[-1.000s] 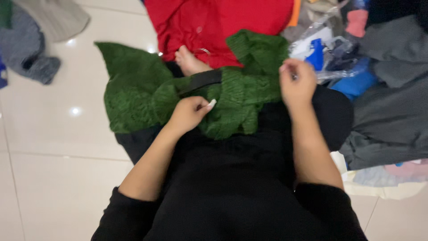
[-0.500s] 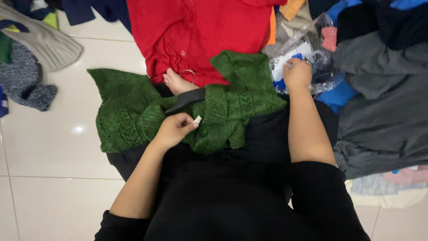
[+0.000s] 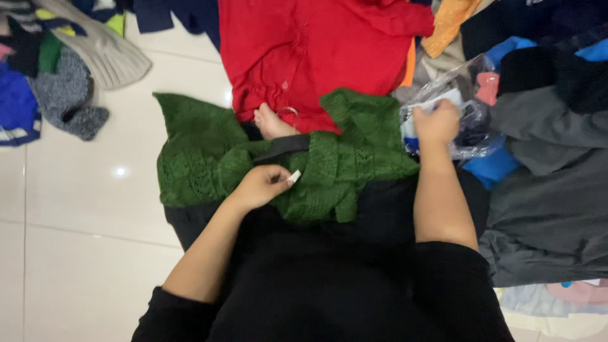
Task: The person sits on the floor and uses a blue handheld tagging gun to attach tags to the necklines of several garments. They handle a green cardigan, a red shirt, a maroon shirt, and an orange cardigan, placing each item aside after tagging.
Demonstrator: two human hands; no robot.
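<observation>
Both your hands are busy — your left hand pinches a small white tag on the green knitted sweater draped over your lap, while your right hand grips a clear plastic bag beside the red garment.

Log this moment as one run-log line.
left hand: pinching small white tag on green knit sweater | right hand: gripping clear plastic bag | red garment beyond

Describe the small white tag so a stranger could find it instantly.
Start at the green knit spread across the person's lap. The left hand rests on its middle, and the white tag sticks out of its fingers. It is the only small white piece on the green.
</observation>
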